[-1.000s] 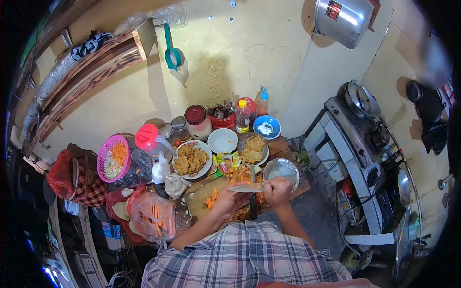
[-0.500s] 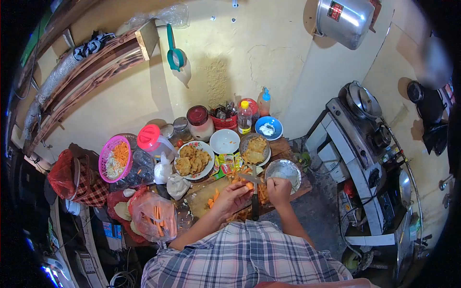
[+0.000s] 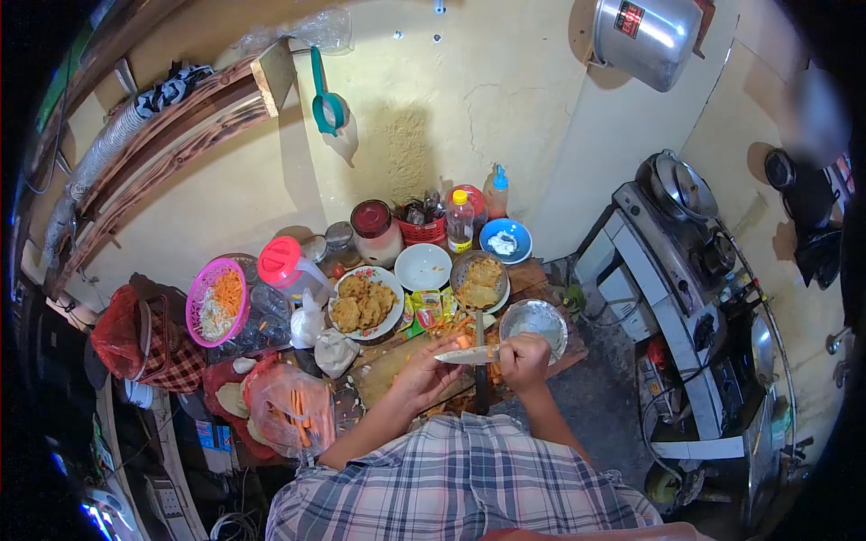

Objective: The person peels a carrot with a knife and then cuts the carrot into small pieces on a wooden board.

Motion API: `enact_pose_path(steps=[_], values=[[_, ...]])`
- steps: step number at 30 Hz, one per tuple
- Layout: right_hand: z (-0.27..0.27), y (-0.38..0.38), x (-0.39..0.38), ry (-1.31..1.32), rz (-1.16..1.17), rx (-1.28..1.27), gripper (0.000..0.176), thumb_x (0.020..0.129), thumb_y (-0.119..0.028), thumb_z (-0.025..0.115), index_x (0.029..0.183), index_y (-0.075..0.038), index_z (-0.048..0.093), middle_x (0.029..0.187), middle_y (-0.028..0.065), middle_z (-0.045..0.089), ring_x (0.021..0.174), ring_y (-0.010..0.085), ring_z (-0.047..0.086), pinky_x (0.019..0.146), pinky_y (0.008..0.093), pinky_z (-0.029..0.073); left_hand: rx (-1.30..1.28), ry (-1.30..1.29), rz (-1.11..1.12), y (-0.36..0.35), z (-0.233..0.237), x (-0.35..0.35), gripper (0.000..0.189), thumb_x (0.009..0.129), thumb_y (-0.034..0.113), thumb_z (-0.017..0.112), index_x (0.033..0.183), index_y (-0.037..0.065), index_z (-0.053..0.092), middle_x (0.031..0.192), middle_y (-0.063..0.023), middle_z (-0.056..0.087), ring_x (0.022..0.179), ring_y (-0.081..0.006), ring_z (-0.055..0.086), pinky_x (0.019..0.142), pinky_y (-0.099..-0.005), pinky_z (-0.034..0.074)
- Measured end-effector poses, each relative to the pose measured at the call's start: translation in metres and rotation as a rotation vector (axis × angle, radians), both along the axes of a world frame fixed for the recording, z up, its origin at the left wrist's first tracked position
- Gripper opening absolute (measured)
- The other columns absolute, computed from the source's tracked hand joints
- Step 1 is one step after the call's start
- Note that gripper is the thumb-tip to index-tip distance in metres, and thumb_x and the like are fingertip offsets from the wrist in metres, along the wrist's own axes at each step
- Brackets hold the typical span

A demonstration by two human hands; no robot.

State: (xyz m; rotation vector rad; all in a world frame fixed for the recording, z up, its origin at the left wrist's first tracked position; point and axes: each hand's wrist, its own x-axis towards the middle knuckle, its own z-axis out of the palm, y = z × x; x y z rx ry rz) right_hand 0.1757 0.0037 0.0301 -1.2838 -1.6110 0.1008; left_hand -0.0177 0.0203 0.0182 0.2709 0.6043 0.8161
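Note:
My left hand (image 3: 422, 377) is closed around an orange piece of carrot (image 3: 464, 342), which shows just above the fingers. My right hand (image 3: 525, 362) grips a knife (image 3: 467, 356) by its handle, with the blade pointing left, lying across the carrot and my left fingertips. Whether the edge cuts into the carrot is hard to see. Below the blade, a long tool with a dark handle (image 3: 482, 389) lies between my hands. A worn wooden cutting board (image 3: 379, 371) is under my left hand, and a metal bowl (image 3: 561, 338) stands beside my right hand.
Plates of fritters (image 3: 397, 311), a white bowl (image 3: 422, 268) and a blue bowl (image 3: 528, 248) stand behind my hands. At left are a pink basket (image 3: 194, 316) of shredded vegetables and a plastic bag (image 3: 266, 410) of carrots. A stove (image 3: 663, 234) stands right.
The knife has turned in my right hand, and its blade now lies level, pointing left across the carrot. My left hand has shifted slightly left, still holding the carrot.

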Motion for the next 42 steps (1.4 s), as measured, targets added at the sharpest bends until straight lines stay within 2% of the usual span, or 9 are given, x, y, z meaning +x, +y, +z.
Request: enact_pose_path(steps=[11,15,17,21,23,26,28,33,42], values=[[0.0,0.003,-0.006,-0.017,-0.041,0.016,0.02,0.069,-0.008,0.054,0.049,-0.002,0.053,0.046,0.0137,0.049,0.042,0.0303,0.048,0.047,0.0402,0.038,0.115,0.167,0.005,0.001,0.01,0.004,0.021,0.089,0.014,0.058,0.108,0.004,0.059,0.102,-0.0071,0.063,0.091,-0.016,0.061,0.083,-0.0281,0.051],[0.0,0.007,-0.01,-0.021,-0.061,0.016,0.02,0.069,-0.009,0.054,0.049,-0.002,0.054,0.047,0.0141,0.049,0.043,0.0305,0.049,0.048,0.04,0.04,0.128,0.104,0.032,-0.004,0.001,0.015,0.023,0.09,0.013,0.058,0.109,0.002,0.058,0.102,-0.0079,0.063,0.09,-0.0157,0.061,0.082,-0.0272,0.051],[0.0,0.009,-0.01,-0.009,-0.073,0.036,0.021,0.069,-0.009,0.054,0.049,-0.002,0.054,0.047,0.0145,0.049,0.043,0.0306,0.05,0.048,0.0398,0.04,0.139,0.101,-0.099,-0.01,-0.005,0.02,0.023,0.089,0.007,0.057,0.111,0.001,0.058,0.1,-0.0081,0.064,0.089,-0.0154,0.062,0.08,-0.0255,0.053],[-0.013,0.013,0.003,0.051,-0.177,-0.142,0.023,0.071,-0.011,0.054,0.05,-0.002,0.055,0.047,0.0161,0.048,0.041,0.0312,0.049,0.045,0.0403,0.04,0.066,0.038,-0.094,-0.007,0.002,0.015,0.024,0.089,0.005,0.056,0.113,-0.001,0.057,0.103,-0.0093,0.063,0.093,-0.0167,0.061,0.082,-0.0263,0.053],[-0.019,0.009,0.007,0.085,-0.248,-0.248,0.024,0.072,-0.011,0.054,0.05,-0.002,0.056,0.047,0.0166,0.048,0.041,0.0314,0.049,0.044,0.0405,0.04,0.061,-0.052,0.007,0.0,0.006,0.011,0.026,0.09,0.004,0.055,0.115,0.0,0.056,0.106,-0.0102,0.062,0.093,-0.0172,0.061,0.084,-0.0274,0.053],[-0.012,0.006,0.006,0.118,-0.181,-0.239,0.025,0.072,-0.012,0.054,0.05,-0.001,0.055,0.047,0.0164,0.049,0.04,0.0316,0.049,0.043,0.041,0.039,0.126,-0.019,0.054,0.003,0.011,0.007,0.028,0.09,0.004,0.054,0.117,0.0,0.055,0.109,-0.0123,0.061,0.097,-0.0184,0.061,0.086,-0.0286,0.052],[0.003,0.005,0.0,0.113,-0.049,-0.054,0.023,0.07,-0.01,0.055,0.05,0.0,0.054,0.046,0.0154,0.048,0.04,0.0309,0.048,0.044,0.0404,0.039,0.111,-0.009,0.055,0.006,0.023,0.004,0.028,0.09,0.004,0.055,0.117,-0.001,0.055,0.11,-0.0131,0.061,0.1,-0.0193,0.061,0.086,-0.0289,0.052],[-0.004,0.008,0.002,-0.004,-0.037,0.013,0.02,0.067,-0.009,0.055,0.049,-0.001,0.053,0.045,0.0141,0.046,0.041,0.0302,0.047,0.046,0.0395,0.038,0.12,0.038,0.073,0.008,0.017,0.0,0.031,0.089,0.006,0.057,0.119,-0.001,0.054,0.114,-0.0138,0.06,0.106,-0.0214,0.059,0.086,-0.0286,0.053],[0.006,0.008,-0.001,-0.038,-0.031,0.034,0.022,0.067,-0.009,0.055,0.047,-0.002,0.049,0.045,0.0129,0.046,0.041,0.0301,0.046,0.046,0.0398,0.038,0.092,0.028,0.001,0.006,0.019,-0.004,0.032,0.088,0.01,0.061,0.119,0.003,0.056,0.103,-0.0082,0.063,0.089,-0.0148,0.062,0.08,-0.0268,0.053]])
